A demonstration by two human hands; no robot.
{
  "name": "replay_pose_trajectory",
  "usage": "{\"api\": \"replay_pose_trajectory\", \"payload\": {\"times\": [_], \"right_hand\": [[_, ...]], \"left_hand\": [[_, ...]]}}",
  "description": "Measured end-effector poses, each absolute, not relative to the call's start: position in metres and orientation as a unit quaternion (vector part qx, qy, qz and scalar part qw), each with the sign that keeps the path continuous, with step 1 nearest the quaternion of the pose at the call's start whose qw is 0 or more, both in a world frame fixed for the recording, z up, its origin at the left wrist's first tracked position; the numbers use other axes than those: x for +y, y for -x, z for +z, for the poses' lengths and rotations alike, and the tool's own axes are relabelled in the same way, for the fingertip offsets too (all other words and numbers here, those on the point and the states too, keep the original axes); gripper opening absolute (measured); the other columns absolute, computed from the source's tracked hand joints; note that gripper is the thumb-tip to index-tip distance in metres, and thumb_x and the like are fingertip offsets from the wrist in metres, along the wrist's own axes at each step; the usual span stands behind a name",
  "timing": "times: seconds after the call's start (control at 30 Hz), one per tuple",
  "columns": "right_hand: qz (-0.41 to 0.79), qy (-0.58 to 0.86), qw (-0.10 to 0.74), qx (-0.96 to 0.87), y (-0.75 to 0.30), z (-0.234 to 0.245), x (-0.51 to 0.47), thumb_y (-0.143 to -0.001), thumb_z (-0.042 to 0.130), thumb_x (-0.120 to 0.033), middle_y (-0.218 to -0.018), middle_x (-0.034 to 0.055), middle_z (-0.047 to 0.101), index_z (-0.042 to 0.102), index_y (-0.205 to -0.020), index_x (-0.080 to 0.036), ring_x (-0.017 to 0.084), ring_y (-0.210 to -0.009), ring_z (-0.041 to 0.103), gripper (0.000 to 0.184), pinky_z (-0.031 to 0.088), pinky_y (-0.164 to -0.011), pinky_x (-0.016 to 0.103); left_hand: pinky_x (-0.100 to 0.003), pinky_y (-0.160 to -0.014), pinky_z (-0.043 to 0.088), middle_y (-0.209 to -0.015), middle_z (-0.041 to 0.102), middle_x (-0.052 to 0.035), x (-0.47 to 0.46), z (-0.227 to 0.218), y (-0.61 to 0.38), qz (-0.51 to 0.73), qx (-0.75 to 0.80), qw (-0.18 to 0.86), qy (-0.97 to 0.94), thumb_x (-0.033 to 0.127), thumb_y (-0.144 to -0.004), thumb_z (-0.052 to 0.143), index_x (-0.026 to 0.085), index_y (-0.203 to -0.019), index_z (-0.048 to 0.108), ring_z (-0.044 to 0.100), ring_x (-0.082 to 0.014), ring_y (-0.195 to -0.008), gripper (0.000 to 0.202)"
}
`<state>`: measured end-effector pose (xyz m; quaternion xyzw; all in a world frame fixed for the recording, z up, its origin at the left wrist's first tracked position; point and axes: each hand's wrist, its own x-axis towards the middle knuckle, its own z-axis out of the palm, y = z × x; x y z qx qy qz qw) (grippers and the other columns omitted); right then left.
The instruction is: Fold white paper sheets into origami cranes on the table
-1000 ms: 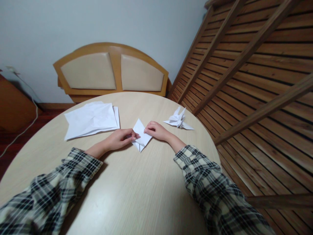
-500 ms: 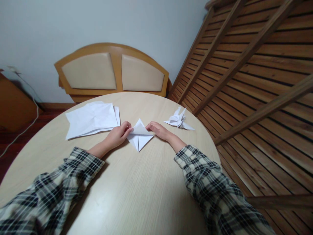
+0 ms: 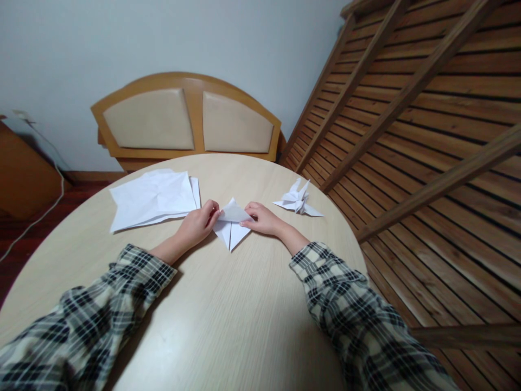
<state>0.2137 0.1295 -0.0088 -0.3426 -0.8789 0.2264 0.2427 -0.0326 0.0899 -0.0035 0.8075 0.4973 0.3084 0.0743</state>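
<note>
Between my hands lies a folded white paper (image 3: 232, 233), diamond-shaped, with a centre slit running down to its near point and a flap at the far side. My left hand (image 3: 199, 221) pinches its left corner between thumb and fingers. On the right corner, my right hand (image 3: 263, 219) has thumb and fingers closed, the thumb on the near side of the flap. The near point of the paper rests at the table, pointing toward me.
A stack of creased white paper sheets (image 3: 152, 198) lies at the left of the round table (image 3: 228, 326). Folded paper cranes (image 3: 297, 199) sit at the right. Beyond the table stands a padded headboard (image 3: 195, 117); a slatted wooden panel (image 3: 427, 163) slopes up on the right.
My right thumb has moved in over the paper's right corner, and the right hand has closed on it. The left hand has shifted slightly right and keeps its pinch.
</note>
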Motion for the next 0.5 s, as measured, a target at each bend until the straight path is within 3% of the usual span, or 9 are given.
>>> {"api": "replay_pose_trajectory", "payload": {"times": [0.23, 0.5], "right_hand": [[0.238, 0.345, 0.27, -0.867, -0.2141, -0.0133, 0.1299, -0.09, 0.062, -0.025, -0.091, 0.0055, 0.059, 0.07, -0.081, -0.017, 0.017, -0.086, 0.056, 0.015, 0.044, -0.081, 0.03], [0.239, 0.364, 0.274, -0.858, -0.2128, -0.0159, 0.1319, -0.09, 0.062, -0.028, -0.09, 0.0063, 0.059, 0.065, -0.076, -0.017, 0.018, -0.086, 0.057, 0.018, 0.045, -0.082, 0.031]], "left_hand": [[-0.03, -0.065, 0.047, -0.087, 0.069, -0.0069, 0.0894, -0.0006, 0.0335, 0.327, 0.455, 0.159, -0.813, 0.044, -0.093, 0.051, 0.02, -0.1, 0.051, 0.064, -0.0187, -0.074, 0.025], [-0.029, -0.057, 0.04, -0.073, 0.061, -0.0052, 0.0978, -0.0034, 0.0362, 0.264, 0.441, 0.16, -0.843, 0.044, -0.092, 0.047, 0.016, -0.086, 0.063, 0.055, -0.0172, -0.063, 0.032]]}}
